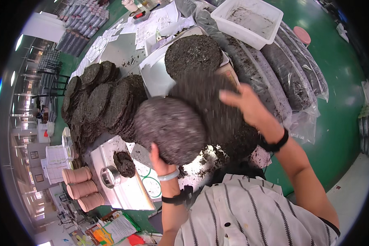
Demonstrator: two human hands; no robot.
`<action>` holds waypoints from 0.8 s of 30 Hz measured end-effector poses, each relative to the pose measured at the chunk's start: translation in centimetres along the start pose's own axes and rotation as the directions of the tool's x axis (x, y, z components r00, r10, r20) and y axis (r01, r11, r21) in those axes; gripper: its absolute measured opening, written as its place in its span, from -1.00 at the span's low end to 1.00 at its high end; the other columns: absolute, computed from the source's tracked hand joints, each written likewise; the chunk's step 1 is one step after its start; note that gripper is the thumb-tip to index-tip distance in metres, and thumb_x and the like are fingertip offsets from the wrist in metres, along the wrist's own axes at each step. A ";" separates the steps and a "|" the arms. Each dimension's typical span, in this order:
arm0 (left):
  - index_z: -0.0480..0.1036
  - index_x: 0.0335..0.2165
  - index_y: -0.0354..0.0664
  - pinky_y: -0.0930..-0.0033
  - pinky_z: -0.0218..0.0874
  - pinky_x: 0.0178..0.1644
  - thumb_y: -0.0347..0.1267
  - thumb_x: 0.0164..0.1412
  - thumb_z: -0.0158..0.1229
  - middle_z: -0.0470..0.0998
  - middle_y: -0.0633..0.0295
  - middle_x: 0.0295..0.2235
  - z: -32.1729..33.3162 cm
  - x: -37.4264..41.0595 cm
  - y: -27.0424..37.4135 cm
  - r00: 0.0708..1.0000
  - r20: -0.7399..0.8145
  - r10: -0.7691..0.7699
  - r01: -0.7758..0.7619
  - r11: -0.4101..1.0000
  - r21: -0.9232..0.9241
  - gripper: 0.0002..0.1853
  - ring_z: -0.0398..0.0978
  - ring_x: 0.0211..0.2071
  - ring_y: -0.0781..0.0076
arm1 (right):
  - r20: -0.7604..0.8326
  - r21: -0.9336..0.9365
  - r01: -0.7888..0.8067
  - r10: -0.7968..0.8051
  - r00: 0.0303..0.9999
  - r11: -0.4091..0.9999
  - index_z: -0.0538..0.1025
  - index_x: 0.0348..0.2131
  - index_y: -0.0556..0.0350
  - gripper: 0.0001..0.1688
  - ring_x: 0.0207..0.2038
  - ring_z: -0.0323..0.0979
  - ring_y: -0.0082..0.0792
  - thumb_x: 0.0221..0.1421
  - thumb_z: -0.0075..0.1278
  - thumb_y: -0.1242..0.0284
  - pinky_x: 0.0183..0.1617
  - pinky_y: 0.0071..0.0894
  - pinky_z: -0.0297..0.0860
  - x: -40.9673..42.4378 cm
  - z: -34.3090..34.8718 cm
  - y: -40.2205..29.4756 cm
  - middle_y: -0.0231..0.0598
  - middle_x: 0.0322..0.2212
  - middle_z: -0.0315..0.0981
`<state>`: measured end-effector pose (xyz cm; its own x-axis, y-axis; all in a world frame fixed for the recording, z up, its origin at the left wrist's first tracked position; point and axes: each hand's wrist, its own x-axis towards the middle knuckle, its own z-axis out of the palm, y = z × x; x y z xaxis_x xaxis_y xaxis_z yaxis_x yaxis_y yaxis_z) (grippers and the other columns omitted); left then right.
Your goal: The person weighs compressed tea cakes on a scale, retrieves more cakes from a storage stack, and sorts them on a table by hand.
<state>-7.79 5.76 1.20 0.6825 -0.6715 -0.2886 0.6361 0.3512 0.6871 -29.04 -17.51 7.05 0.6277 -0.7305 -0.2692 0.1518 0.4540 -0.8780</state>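
Note:
My left hand (161,163) grips the lower edge of a dark, flaky round cake (170,129) that looks like dried seaweed; motion blurs its face. Behind it, a second dark cake (212,110) is also blurred. My right hand (247,106) has its thumb over the right side of that cake, with the other fingers mostly hidden. Another round cake (193,55) lies farther back on a white tray (156,75). To the left of my hands, many similar cakes (101,101) lean in stacked rows. Loose dark flakes (213,156) cover the surface below my hands.
Long clear plastic bags of dark material (286,70) lie at the right under a white plastic tub (249,20). Printed papers (160,20) spread at the back. At the left are a metal ring (110,176), a dark clump (124,164) and three pinkish cylinders (81,188).

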 end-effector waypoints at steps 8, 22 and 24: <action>0.19 0.16 -0.22 -0.05 0.08 0.25 -0.04 0.24 0.10 0.30 0.06 0.15 -0.6 -0.4 0.8 0.998 -0.057 -0.006 0.004 1.000 -0.030 -0.32 0.28 0.13 0.03 | -0.065 -0.909 0.144 -0.474 0.878 0.392 0.49 -0.12 0.26 -0.49 -0.18 0.50 -0.06 -0.03 0.20 0.31 -0.04 -0.25 0.35 22.7 -5.0 0.2 -0.01 -0.24 0.53; 0.24 0.10 -0.28 0.01 0.23 0.15 -0.19 0.25 0.09 0.39 0.06 0.05 1.0 2.7 0.7 0.993 0.112 0.019 -0.022 1.000 0.021 -0.45 0.39 0.03 0.10 | 0.017 0.024 0.197 -0.197 0.980 0.980 0.39 0.00 0.36 -0.44 -0.12 0.40 -0.47 0.08 0.17 0.38 -0.04 -0.40 0.38 9.4 3.8 -0.4 -0.20 -0.14 0.47; 0.23 0.10 -0.33 0.02 0.27 0.12 -0.19 0.24 0.11 0.39 0.03 0.04 0.2 1.4 0.4 0.998 0.045 0.038 -0.039 0.999 0.026 -0.42 0.42 -0.01 0.08 | -0.151 0.093 0.324 -0.308 0.939 0.941 0.36 0.00 0.39 -0.41 -0.14 0.43 -0.37 0.04 0.19 0.42 -0.14 -0.35 0.42 13.4 1.7 -1.3 -0.13 -0.15 0.48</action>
<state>-6.61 4.83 1.17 0.6893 -0.6864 -0.2318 0.5992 0.3602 0.7150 -19.53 -27.06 5.26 0.4274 -0.9031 -0.0417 0.4174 0.2381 -0.8770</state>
